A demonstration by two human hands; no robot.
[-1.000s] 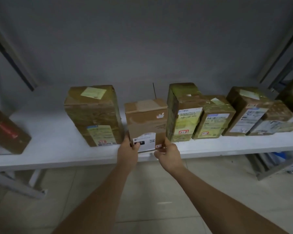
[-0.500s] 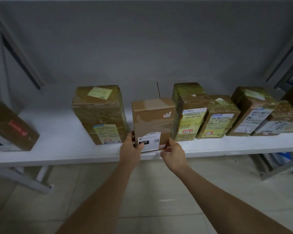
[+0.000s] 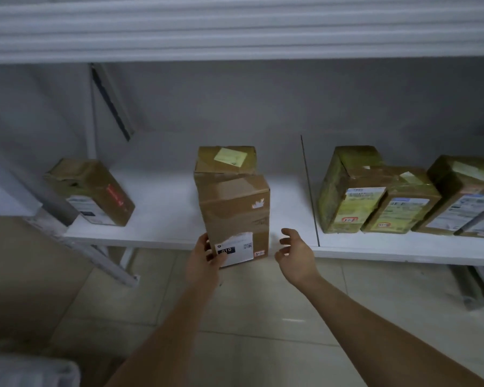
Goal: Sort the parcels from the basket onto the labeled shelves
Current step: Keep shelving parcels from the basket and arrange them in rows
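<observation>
A brown cardboard parcel [image 3: 235,216] with a white label marked 010 is held upright in front of the white shelf [image 3: 162,219], its lower end past the shelf's front edge. My left hand [image 3: 206,258] grips its lower left corner. Just right of the parcel, my right hand [image 3: 295,252] hovers with its fingers spread, holding nothing. Behind the held parcel stands a taped box with a yellow note [image 3: 227,160].
A tilted brown box with red print [image 3: 95,191] lies at the shelf's left. Three green-taped parcels [image 3: 352,191] stand right of a thin black divider rod [image 3: 309,191]. An upper shelf [image 3: 235,32] overhangs. Tiled floor lies below, and a slanted metal brace [image 3: 81,247] at lower left.
My right hand has let go of the parcel and opened. My left hand has pulled the parcel forward out of the row, in front of the yellow-note box. The view shifted left.
</observation>
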